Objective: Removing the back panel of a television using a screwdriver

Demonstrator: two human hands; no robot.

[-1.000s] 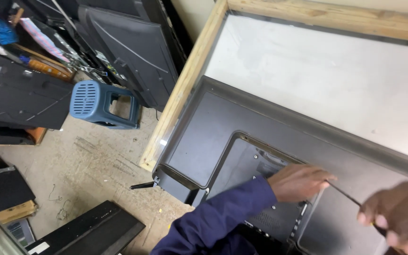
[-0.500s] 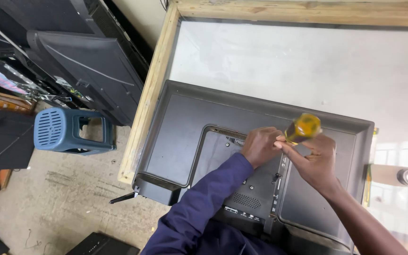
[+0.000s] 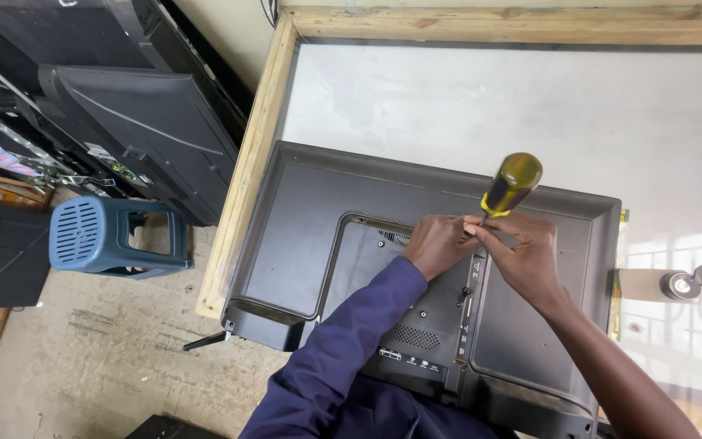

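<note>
A blue plastic stool (image 3: 115, 236) stands on the floor off the worktop's (image 3: 465, 89) left edge. On it, your left hand (image 3: 439, 244) pinches and your right hand (image 3: 522, 254) grips the yellow-handled screwdriver (image 3: 510, 185), upright on the face-down black flat television's back panel (image 3: 302, 219).

White wood-framed table (image 3: 465, 89): television (image 3: 302, 219) face-down; small metal object (image 3: 692, 282), perhaps knob.

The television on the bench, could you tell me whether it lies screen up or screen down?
Screen down: the television shows its dark back cover, vents and ports.
</note>
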